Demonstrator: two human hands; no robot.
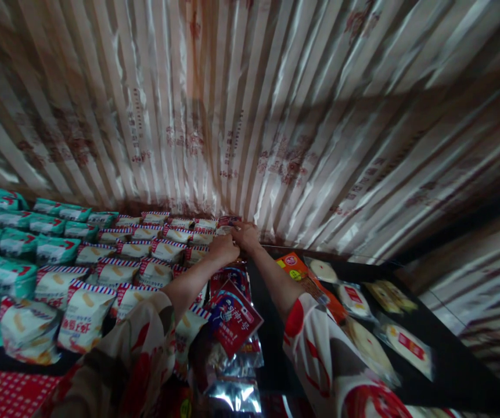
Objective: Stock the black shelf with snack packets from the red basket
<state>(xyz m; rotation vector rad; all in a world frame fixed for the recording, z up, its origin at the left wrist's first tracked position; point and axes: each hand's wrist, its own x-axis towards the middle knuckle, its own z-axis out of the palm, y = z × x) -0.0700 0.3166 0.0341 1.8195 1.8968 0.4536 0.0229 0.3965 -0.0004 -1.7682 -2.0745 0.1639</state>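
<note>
Both arms, in patterned sleeves, reach to the far end of the table, where small snack packets stand in rows. My left hand (225, 248) is closed beside the striped-top snack packets (168, 251); what its fingers hold, if anything, is hidden. Close against it, my right hand (246, 235) curls over a dark-red-topped packet (229, 221) in the back row, with its fingertips partly hidden. Between the forearms lie dark red and blue snack packets (237, 318), several overlapping and showing silver edges.
Teal packets (17, 242) stand in rows at the left. An orange packet (295, 267) and clear-wrapped pale flat foods (409, 348) lie on the black tabletop (445, 363) at the right. Behind hangs a pleated printed curtain (250, 116). A red checked cloth (10, 392) covers the near left.
</note>
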